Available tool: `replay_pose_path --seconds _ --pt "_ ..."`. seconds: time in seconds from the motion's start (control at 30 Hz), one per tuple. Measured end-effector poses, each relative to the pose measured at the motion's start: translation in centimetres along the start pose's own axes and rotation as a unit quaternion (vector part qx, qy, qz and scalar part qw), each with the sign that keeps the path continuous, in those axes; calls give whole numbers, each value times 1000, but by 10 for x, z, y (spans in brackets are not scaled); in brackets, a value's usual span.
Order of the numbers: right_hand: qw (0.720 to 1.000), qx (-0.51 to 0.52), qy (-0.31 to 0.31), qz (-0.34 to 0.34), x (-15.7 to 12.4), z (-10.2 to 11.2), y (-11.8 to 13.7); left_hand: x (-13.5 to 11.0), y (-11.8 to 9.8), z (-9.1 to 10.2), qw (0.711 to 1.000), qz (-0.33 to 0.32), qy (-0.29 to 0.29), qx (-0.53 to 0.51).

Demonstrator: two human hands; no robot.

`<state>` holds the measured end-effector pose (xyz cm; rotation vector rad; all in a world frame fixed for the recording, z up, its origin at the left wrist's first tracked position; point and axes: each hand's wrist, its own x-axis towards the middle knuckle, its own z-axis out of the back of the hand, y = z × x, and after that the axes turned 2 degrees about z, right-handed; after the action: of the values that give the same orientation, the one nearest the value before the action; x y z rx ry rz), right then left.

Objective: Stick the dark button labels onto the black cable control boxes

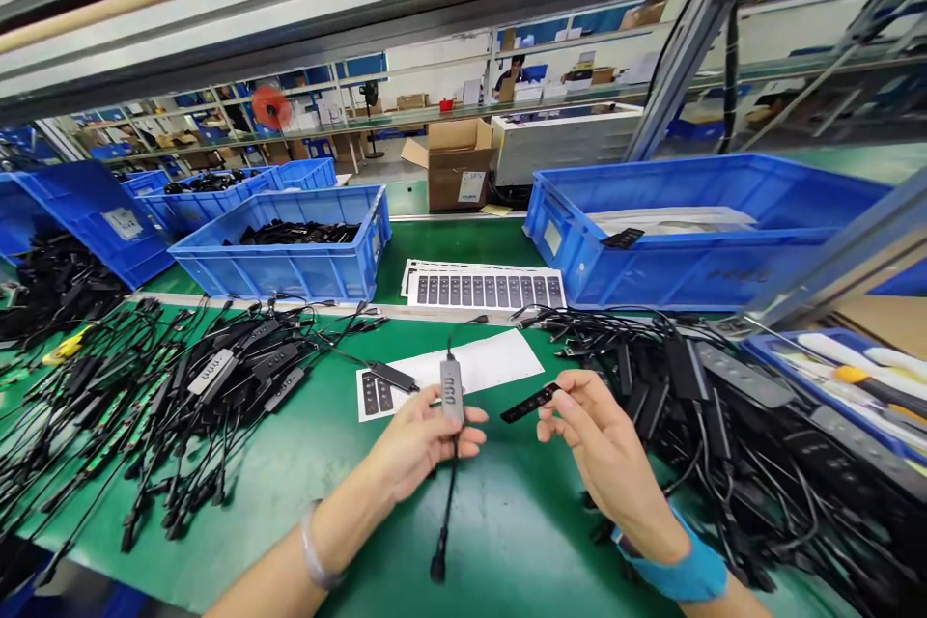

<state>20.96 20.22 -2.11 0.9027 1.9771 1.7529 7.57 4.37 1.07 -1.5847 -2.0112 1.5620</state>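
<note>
In my left hand (435,430) is a small grey cable controller (452,388) with a row of oval openings, held upright between thumb and fingers. Its cable runs up from the top, and another hangs below to a black plug (438,565). My right hand (590,435) pinches one end of a black label sticker (530,403) with small cut-outs. The sticker is apart from the controller, to its right. Behind my left hand lies a white sticker sheet (499,359) with a few black labels at its left end. Another black controller (392,377) rests on that sheet.
Piles of cabled controllers lie left (250,362) and right (695,396). Several full label sheets (489,290) lie at the back between a blue bin of black parts (282,280) and a larger blue bin (695,275). A tool tray (789,348) stands far right.
</note>
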Motion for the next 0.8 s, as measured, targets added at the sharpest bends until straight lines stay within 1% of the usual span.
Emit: replay_pose_path --seconds 0.07,0.13,0.23,0.3,0.4,0.8 --pt "1000 12 10 -6 -1 -3 0 -5 16 -4 999 37 34 -9" --pt "1000 3 24 -14 -3 -7 1 -9 28 -6 997 47 56 2" --pt "997 -21 60 -37 -7 -15 2 -13 38 -7 994 56 89 6" --pt "994 -31 85 -59 -9 -20 3 -13 41 -7 993 59 106 1" --pt "990 -32 104 -88 -12 -24 3 -13 42 -6 991 57 121 -4" --pt "987 -26 111 -113 -15 -24 1 -12 42 -4 989 50 136 12"
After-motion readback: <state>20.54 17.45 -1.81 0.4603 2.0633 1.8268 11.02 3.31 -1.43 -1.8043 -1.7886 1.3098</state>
